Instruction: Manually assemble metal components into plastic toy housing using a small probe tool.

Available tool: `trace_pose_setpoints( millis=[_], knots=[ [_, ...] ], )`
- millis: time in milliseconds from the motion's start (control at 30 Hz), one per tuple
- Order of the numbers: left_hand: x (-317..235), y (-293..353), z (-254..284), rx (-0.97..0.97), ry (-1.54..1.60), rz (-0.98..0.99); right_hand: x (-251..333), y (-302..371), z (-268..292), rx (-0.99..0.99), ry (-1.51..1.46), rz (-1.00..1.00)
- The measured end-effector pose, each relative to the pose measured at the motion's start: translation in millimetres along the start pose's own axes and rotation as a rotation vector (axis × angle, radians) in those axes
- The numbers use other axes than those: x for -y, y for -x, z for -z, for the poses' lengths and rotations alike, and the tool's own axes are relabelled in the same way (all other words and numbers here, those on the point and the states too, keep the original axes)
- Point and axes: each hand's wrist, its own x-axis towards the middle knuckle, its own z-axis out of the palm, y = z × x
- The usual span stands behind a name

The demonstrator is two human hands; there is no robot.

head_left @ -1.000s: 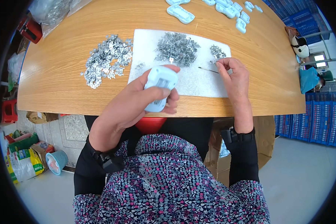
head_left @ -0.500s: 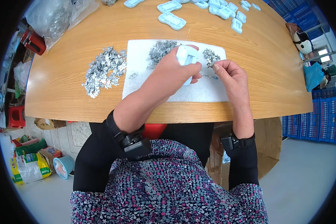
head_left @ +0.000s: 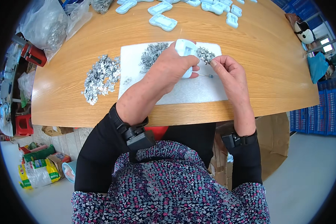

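My left hand [head_left: 171, 69] grips a pale blue plastic casing [head_left: 185, 49] and holds it over a white mat [head_left: 198, 89] on the wooden table [head_left: 272, 56]. My right hand [head_left: 229, 72] is beside it, fingertips pinched on a thin metal tool [head_left: 206, 75] whose tip points at the casing. A small heap of silver metal parts [head_left: 205, 54] lies just beyond my right fingers. A bigger heap of the same parts [head_left: 152, 55] sits on the mat's left part.
A loose spread of silver parts [head_left: 100, 76] lies on the bare wood left of the mat. Several pale blue casings [head_left: 163, 21] rest at the table's far side. Clear plastic bags [head_left: 48, 26] sit at the far left corner. Blue crates [head_left: 317, 119] stand on the right.
My left hand carried the casing from the mat's near left up and right, next to my right hand. My right hand stayed near the small heap, holding the tool.
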Motion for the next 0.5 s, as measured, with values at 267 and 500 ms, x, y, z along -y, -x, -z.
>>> trace_pose_setpoints(
  millis=[267, 500],
  knots=[
    [-6.6, 14.1, 19.3, 0.256, 0.269, 0.262, 9.1, 13.8, -4.3, 0.096, -0.056, 0.159],
    [-1.3, 34.6, 27.2, 0.223, 0.36, 0.177, 18.3, 21.8, -20.8, 0.151, -0.129, 0.143]
  ],
)
